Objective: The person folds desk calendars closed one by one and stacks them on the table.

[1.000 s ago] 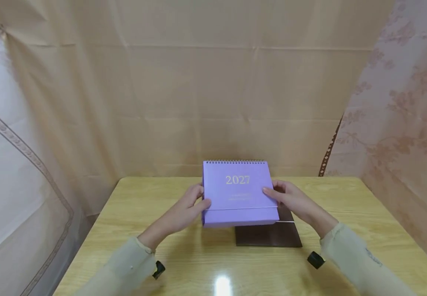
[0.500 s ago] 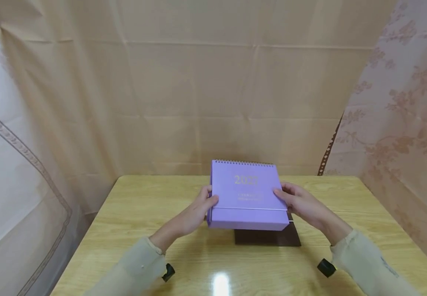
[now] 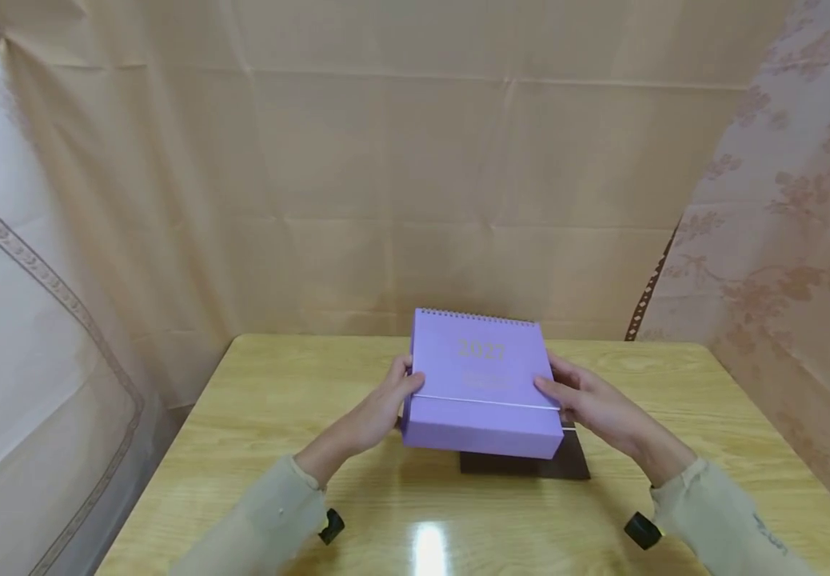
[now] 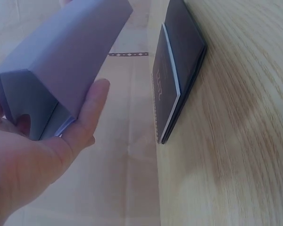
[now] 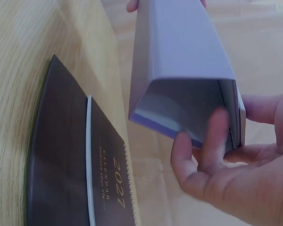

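Note:
A purple 2027 desk calendar (image 3: 483,372) with a spiral binding along its top edge is held up over the table, its stand folded out into a hollow wedge. My left hand (image 3: 375,408) grips its left edge, thumb on the front cover. On the opposite edge my right hand (image 3: 605,408) holds it, thumb on the front; in the right wrist view some fingers reach into the hollow end. Beneath it a dark brown 2027 calendar (image 5: 66,155) lies flat on the table, mostly hidden by the purple one in the head view.
The light wood table (image 3: 300,384) ends at a beige cloth (image 3: 386,160) hung behind it. A white curtain (image 3: 19,336) hangs on the left and a flowered one (image 3: 811,240) on the right.
Both hands have shifted the purple calendar slightly to the right. It has leaned further back, and more of its bottom face shows. The brown calendar stays on the table.

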A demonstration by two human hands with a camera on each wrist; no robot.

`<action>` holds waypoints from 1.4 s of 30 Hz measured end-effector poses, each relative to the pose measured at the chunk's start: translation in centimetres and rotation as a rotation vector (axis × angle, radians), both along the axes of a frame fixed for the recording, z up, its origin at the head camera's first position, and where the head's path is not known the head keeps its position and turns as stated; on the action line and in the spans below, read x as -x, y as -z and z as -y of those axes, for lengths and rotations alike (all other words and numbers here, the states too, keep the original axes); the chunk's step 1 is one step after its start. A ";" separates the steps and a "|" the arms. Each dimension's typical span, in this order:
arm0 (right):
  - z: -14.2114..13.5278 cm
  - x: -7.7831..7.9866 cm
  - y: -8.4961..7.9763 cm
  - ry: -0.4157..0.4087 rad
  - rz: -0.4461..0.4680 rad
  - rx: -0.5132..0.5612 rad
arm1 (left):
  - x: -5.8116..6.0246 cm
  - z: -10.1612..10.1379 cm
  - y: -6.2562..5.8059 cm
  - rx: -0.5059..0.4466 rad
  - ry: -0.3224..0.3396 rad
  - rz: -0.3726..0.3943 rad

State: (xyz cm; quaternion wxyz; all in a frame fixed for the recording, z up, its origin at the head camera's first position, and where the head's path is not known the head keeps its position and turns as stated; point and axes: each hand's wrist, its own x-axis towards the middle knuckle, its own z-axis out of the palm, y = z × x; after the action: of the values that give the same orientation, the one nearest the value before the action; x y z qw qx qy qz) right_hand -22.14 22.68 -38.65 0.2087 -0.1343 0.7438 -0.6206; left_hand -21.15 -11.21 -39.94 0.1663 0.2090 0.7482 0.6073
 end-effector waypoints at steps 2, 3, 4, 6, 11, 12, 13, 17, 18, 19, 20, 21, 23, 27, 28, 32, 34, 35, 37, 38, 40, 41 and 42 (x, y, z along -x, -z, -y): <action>-0.1 -0.1 0.0 0.006 -0.019 -0.004 | 0.2 -0.1 -0.1 0.005 -0.002 0.000; -0.2 -0.1 0.0 0.006 -0.028 -0.005 | 0.3 -0.1 -0.1 0.001 0.000 0.000; -0.2 -0.2 -0.1 0.011 -0.033 -0.004 | 0.4 -0.2 -0.1 -0.004 -0.001 0.004; -0.3 -0.3 -0.1 0.016 -0.037 -0.003 | 0.6 -0.3 -0.1 -0.016 0.000 0.009; -0.6 -0.7 -0.2 -0.003 -0.005 0.038 | 0.7 -0.6 -0.1 -0.040 0.015 0.036; -0.6 -0.8 -0.2 -0.004 0.002 0.046 | 0.7 -0.7 0.0 -0.042 0.016 0.041; -0.7 -0.8 -0.2 -0.008 0.006 0.057 | 0.7 -0.7 0.0 -0.043 0.016 0.045; -0.7 -0.7 -0.1 0.005 0.019 0.073 | 0.8 -0.7 -0.1 -0.040 0.007 0.054; -0.7 -0.7 -0.1 0.009 0.021 0.072 | 0.8 -0.7 -0.2 -0.035 0.003 0.056; -0.7 -0.7 -0.1 0.009 0.022 0.073 | 0.8 -0.6 -0.1 -0.028 -0.002 0.057; -0.7 -0.6 0.0 0.013 0.025 0.070 | 0.8 -0.6 -0.1 -0.022 -0.007 0.062; -0.7 -0.6 0.0 0.014 0.023 0.065 | 0.7 -0.5 0.0 -0.021 -0.009 0.069; -0.7 -0.7 0.1 0.017 0.018 0.053 | 0.6 -0.4 0.2 -0.016 -0.009 0.086; -0.5 -0.7 0.1 0.036 -0.003 0.023 | 0.7 -0.3 0.3 -0.014 0.001 0.115; -0.5 -0.6 0.0 0.041 -0.006 0.018 | 0.8 -0.3 0.3 -0.009 -0.003 0.115; -0.5 -0.1 -0.3 0.058 -0.020 0.007 | 1.3 -0.9 0.2 -0.016 -0.037 0.117; -0.7 0.1 -0.2 0.065 -0.020 0.001 | 1.4 -1.4 0.2 -0.031 -0.057 0.122; -0.8 0.2 -0.2 0.067 -0.023 -0.001 | 1.5 -1.6 0.2 -0.041 -0.064 0.127; -1.1 0.3 0.0 0.073 -0.023 -0.007 | 1.6 -2.1 0.3 -0.055 -0.078 0.137; -1.1 0.4 0.2 0.077 -0.022 -0.009 | 1.6 -2.3 0.3 -0.064 -0.081 0.141; -1.3 0.5 0.4 0.083 -0.028 -0.017 | 1.8 -2.6 0.5 -0.083 -0.086 0.142; -1.4 0.6 0.5 0.087 -0.034 -0.021 | 1.9 -2.7 0.6 -0.093 -0.086 0.140; -1.4 0.6 0.6 0.091 -0.038 -0.023 | 2.0 -2.9 0.7 -0.098 -0.086 0.142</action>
State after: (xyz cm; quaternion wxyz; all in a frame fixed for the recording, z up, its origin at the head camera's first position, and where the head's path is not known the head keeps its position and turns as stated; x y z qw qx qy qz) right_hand -22.77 24.11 -39.27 0.1674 -0.1096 0.7600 -0.6184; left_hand -23.11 -8.35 -40.64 0.1821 0.1412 0.7121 0.6632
